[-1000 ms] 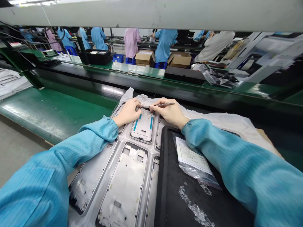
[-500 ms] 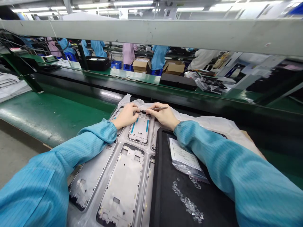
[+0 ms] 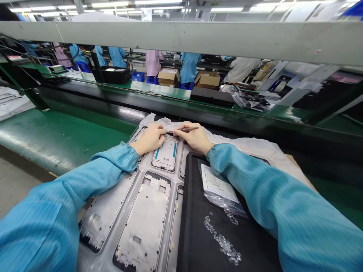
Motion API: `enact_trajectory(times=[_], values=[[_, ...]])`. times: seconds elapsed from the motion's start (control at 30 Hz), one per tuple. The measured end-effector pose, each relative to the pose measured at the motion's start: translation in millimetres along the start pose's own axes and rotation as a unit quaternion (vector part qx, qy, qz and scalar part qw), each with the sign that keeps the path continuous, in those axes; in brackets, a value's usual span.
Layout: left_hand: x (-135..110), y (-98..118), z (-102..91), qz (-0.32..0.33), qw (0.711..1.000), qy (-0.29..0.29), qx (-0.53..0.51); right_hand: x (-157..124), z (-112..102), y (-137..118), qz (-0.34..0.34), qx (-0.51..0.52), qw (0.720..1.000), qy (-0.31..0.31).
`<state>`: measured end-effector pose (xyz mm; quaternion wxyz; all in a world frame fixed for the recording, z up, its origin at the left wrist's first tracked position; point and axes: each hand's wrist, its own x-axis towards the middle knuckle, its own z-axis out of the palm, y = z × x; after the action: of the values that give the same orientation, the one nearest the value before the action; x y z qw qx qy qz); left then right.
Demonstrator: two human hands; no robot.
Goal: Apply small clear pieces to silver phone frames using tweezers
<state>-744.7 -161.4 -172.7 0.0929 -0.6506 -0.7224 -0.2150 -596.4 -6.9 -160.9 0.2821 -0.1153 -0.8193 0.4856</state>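
Observation:
A grey moulded tray point(image 3: 136, 177) holds several metal phone frames. The far middle frame point(image 3: 166, 155) has two blue strips on it. My left hand point(image 3: 149, 139) rests on that frame's top left corner, fingers curled and pressed down on its edge. My right hand point(image 3: 193, 138) pinches metal tweezers point(image 3: 185, 129), whose tip meets the frame's top edge beside my left fingertips. A larger frame point(image 3: 143, 217) lies nearer to me in the tray.
A black mat point(image 3: 227, 234) lies under my right forearm, with a clear labelled bag point(image 3: 218, 187) and small scattered metal parts point(image 3: 222, 241). White plastic wrap point(image 3: 255, 145) lies behind the tray. Beyond runs a green conveyor point(image 3: 62, 132); people in blue and pink coats work at benches with cardboard boxes point(image 3: 168, 75).
Both hands stay at the frame's top edge with the tweezers. The view has tilted up and shifted slightly, so the tray sits a little further left.

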Motion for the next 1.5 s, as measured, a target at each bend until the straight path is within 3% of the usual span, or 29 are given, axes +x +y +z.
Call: enact_trajectory(times=[0.8,1.5], values=[[0,3,-5.2,0.003,0.998,-0.035,0.043,-1,-2,1,0.001,-0.012,1.000,-0.003],[3,27,-22.9,0.044,0.968,-0.146,0.200,-3,-4,-2,-0.001,-0.039,0.999,0.020]])
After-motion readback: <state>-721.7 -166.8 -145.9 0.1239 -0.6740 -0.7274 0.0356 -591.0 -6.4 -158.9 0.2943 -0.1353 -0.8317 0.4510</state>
